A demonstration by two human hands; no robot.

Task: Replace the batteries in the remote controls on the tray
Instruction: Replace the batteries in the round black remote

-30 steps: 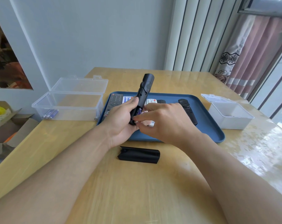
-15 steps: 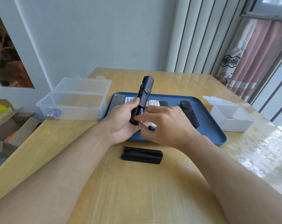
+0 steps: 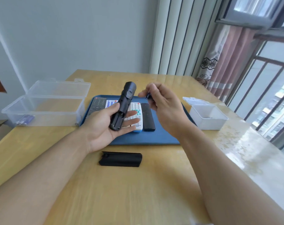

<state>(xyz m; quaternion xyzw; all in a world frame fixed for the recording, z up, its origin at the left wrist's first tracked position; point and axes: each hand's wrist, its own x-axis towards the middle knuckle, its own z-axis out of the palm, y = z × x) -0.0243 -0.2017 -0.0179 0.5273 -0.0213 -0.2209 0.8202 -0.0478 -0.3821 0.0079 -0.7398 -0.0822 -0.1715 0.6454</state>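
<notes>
My left hand [image 3: 100,127] holds a black remote [image 3: 123,108] tilted upward over the blue tray [image 3: 146,138], thumb against its side, its open battery bay facing me. My right hand [image 3: 164,111] is raised to the right of it and pinches a small dark battery [image 3: 148,95] between thumb and fingertips. The remote's black battery cover [image 3: 121,159] lies on the table in front of the tray. On the tray lie a white remote [image 3: 137,114], a slim black remote [image 3: 147,117], a dark grey remote [image 3: 97,106] and a white one with blue buttons [image 3: 111,103].
A clear lidded box [image 3: 45,114] stands left of the tray with purple batteries [image 3: 25,119] in its corner. A small white box [image 3: 208,117] with its lid open stands right of the tray. The wooden table ends near a window and curtain on the right.
My right hand has pulled a battery out of the black remote and lifted it up and to the right. My left hand has opened its fingers under the remote.
</notes>
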